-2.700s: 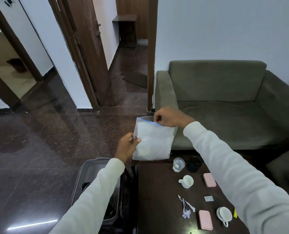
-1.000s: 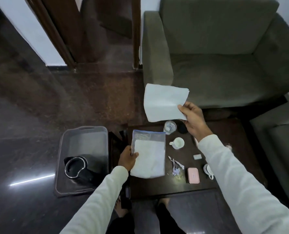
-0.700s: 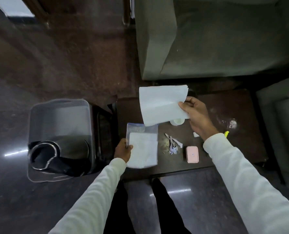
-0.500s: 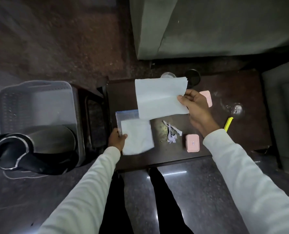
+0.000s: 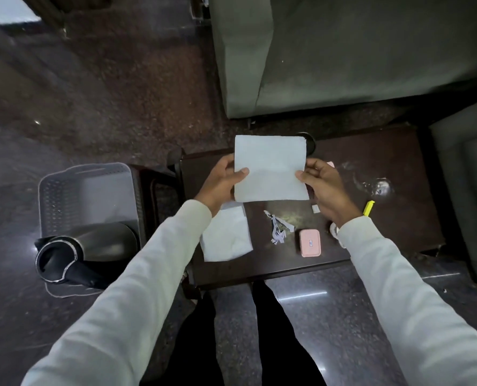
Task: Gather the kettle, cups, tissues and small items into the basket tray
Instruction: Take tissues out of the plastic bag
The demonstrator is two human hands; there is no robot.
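A folded white tissue point(image 5: 270, 168) is held above the dark wooden table point(image 5: 393, 218); my left hand point(image 5: 220, 182) pinches its left edge and my right hand point(image 5: 323, 185) pinches its right edge. The clear zip bag of tissues point(image 5: 226, 235) lies flat on the table below my left wrist. A grey basket tray point(image 5: 84, 190) stands on the floor to the left, with the black kettle point(image 5: 84, 252) lying in it. A pink case point(image 5: 310, 242), a bunch of white strips point(image 5: 277, 227), a yellow marker point(image 5: 368, 208) and part of a white cup point(image 5: 334, 229) rest on the table.
A grey-green sofa point(image 5: 343, 51) stands behind the table, and a second seat point(image 5: 465, 190) at the right. A dark stool frame point(image 5: 153, 190) sits between the basket tray and the table. My legs point(image 5: 231, 330) are at the table's near edge, over polished stone floor.
My left hand let go of the zip bag, which now lies on the table, and rose to take the tissue's left edge. The view tilted downward.
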